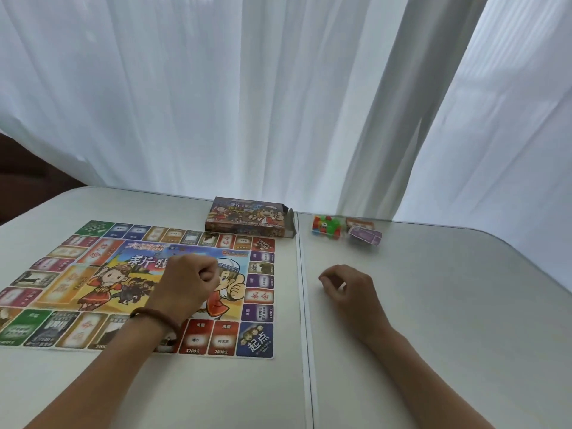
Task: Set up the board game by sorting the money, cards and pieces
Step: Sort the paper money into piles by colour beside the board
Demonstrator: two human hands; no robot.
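A colourful paper game board point(93, 274) lies flat on the left half of the table. My left hand point(188, 280), with a bead bracelet on the wrist, hovers over the board's middle with its fingers curled into a fist, holding nothing that I can see. My right hand point(346, 286) rests on the bare table to the right of the board, fingers loosely curled and empty. The game box point(247, 216) stands beyond the board, one end flap open. Further right lie a clear packet of coloured plastic pieces point(326, 227) and wrapped card packs point(363, 232).
The white table point(448, 320) has a seam point(305, 305) running front to back between board and right hand. White curtains point(278, 88) hang just behind the far edge. The table's right corner is rounded.
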